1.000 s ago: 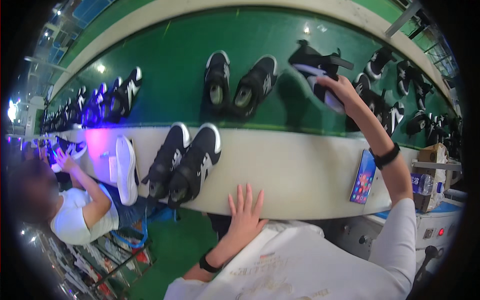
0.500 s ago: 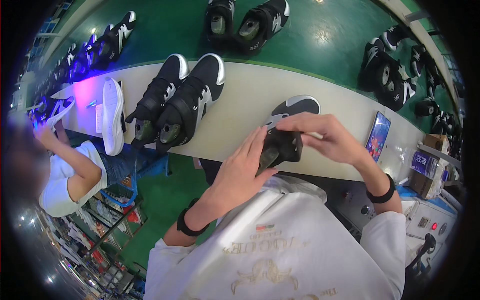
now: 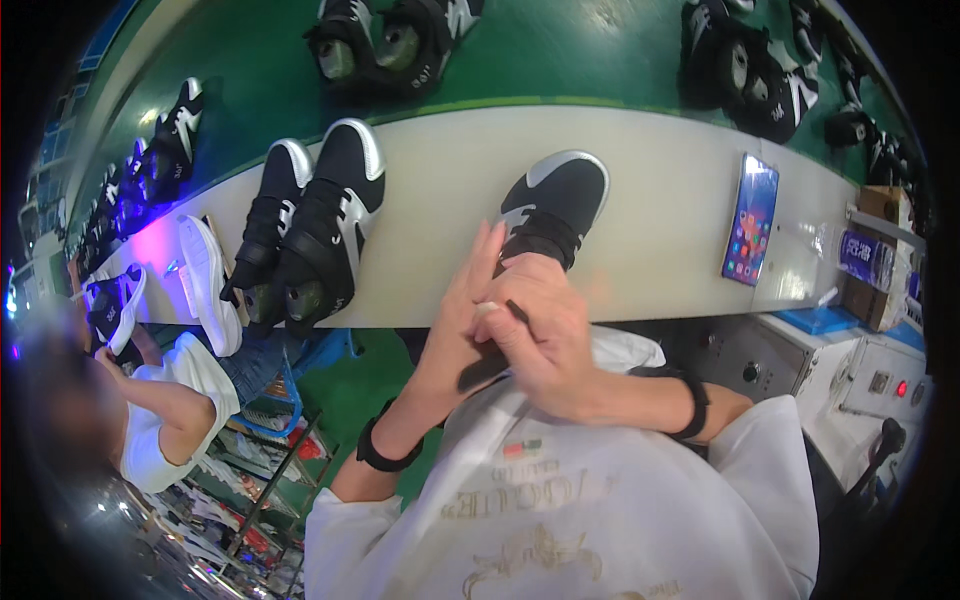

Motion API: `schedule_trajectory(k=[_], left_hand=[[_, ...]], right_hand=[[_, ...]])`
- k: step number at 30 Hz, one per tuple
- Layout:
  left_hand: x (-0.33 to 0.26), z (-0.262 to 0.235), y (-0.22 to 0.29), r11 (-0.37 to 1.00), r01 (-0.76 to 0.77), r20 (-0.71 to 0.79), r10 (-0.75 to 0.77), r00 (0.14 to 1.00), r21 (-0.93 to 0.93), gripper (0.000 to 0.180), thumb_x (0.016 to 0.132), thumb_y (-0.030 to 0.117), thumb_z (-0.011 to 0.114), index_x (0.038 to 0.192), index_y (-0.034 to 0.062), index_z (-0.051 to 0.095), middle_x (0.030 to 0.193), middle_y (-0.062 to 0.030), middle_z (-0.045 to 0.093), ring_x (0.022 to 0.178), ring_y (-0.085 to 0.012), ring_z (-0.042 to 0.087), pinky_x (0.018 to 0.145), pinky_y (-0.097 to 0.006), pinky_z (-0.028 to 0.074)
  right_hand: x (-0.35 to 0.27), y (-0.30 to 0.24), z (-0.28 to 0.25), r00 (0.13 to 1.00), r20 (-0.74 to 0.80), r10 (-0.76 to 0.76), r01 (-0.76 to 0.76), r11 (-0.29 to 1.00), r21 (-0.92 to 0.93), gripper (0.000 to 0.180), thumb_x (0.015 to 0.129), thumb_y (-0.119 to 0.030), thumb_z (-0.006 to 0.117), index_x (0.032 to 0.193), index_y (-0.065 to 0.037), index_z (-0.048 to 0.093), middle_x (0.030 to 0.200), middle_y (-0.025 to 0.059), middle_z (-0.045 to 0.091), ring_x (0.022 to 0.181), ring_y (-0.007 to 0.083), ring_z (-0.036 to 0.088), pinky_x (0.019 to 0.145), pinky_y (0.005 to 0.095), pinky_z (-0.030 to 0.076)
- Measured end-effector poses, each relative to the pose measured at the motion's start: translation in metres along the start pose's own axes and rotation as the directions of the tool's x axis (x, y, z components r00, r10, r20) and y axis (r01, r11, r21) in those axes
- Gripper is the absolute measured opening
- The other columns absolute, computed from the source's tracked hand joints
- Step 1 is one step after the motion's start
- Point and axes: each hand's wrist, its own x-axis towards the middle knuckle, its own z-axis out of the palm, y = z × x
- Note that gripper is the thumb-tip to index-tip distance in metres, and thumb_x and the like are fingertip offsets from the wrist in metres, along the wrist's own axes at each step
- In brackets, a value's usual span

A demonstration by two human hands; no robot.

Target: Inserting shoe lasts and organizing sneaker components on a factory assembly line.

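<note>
Shoe (image 3: pixel 568 190), black with a silver toe, stands at the near edge of the tabletop (image 3: pixel 660 220), its heel end blocked from our view by the right hand (image 3: pixel 545 325), closed over it with fingers bent, and the left hand (image 3: pixel 450 320), straight-fingered along its side, whose grip we cannot tell. Around it we record a finished-looking pair (image 3: pixel 335 215) and white sole (image 3: pixel 207 285) leftward, a lit phone (image 3: pixel 752 220) rightward. We note lettering on the white shirt (image 3: pixel 560 490) and pale print on a purple package (image 3: pixel 865 260).
</note>
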Motion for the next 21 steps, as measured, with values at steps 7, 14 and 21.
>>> schedule_trajectory(k=[7, 14, 21], left_hand=[[0.004, 0.003, 0.006, 0.985, -0.017, -0.167, -0.013, 0.986, -0.174, 0.083, 0.074, 0.009, 0.082, 0.148, 0.0076, 0.043, 0.159, -0.026, 0.027, 0.149, -0.0361, 0.027, 0.115, -0.044, 0.033], [-0.007, -0.012, -0.014, 0.548, 0.097, 0.033, -0.125, 0.992, -0.831, 0.056, 0.091, -0.009, 0.059, 0.145, 0.0002, 0.047, 0.163, -0.0172, 0.024, 0.152, -0.0287, 0.017, 0.12, -0.042, 0.024], [0.001, -0.023, -0.012, 0.917, 0.023, -0.029, -0.038, 0.999, -0.399, 0.051, 0.084, -0.016, 0.05, 0.132, -0.0018, 0.06, 0.149, -0.021, 0.047, 0.143, -0.0317, 0.039, 0.116, -0.039, 0.033]], right_hand=[[0.014, 0.004, -0.026, 0.984, 0.135, -0.119, 0.123, 0.992, -0.02, 0.019, 0.086, -0.013, 0.067, 0.1, -0.003, 0.063, 0.1, 0.0125, 0.064, 0.101, 0.0314, 0.059, 0.1, 0.0452, 0.042], [-0.024, 0.01, -0.047, 0.994, 0.05, 0.1, -0.092, 0.984, -0.156, 0.053, 0.072, 0.0, 0.076, 0.121, -0.001, 0.054, 0.121, 0.0174, 0.055, 0.112, 0.0374, 0.052, 0.097, 0.0451, 0.043], [-0.025, 0.016, -0.041, 0.997, 0.038, -0.07, 0.079, 0.93, -0.36, 0.045, 0.071, 0.001, 0.076, 0.111, -0.002, 0.056, 0.118, 0.0157, 0.056, 0.108, 0.0371, 0.051, 0.093, 0.0444, 0.043]])
